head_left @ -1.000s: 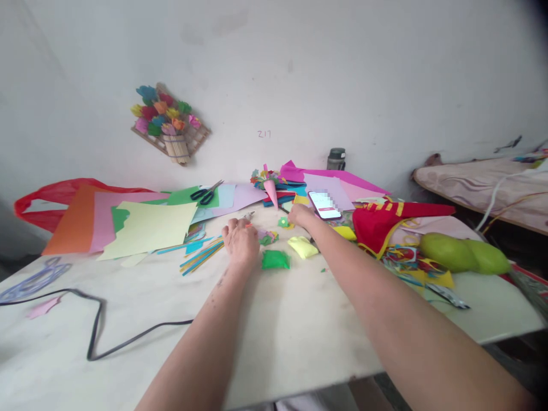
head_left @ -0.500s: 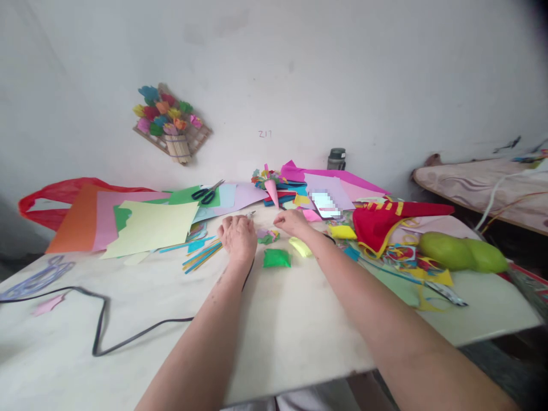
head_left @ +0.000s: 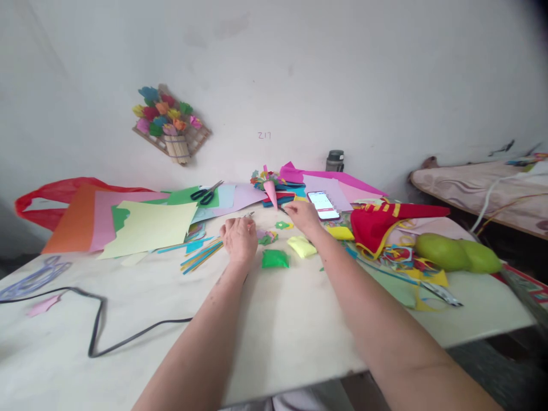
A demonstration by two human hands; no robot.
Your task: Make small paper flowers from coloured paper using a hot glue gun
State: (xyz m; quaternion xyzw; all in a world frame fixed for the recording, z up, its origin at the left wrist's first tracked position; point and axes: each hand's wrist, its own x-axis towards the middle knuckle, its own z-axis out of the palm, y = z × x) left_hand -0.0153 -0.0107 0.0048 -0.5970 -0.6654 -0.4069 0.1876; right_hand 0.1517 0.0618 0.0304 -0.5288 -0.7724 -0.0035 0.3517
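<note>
Head view, pink cone (head_left: 270,193) holding paper flowers (head_left: 259,179), left hand (head_left: 240,237) curled, right hand (head_left: 303,217) narrowed (cannot tell on what).

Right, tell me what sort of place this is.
Probably a room in a home, its table apparently used for paper craft: coloured paper sheets lie on it with scissors on top, and what looks like a bed stands at the right.

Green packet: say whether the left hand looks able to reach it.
Probably yes: the green packet lies close beside the left hand with nothing on top, though whatever that hand may hold is hidden.
</note>
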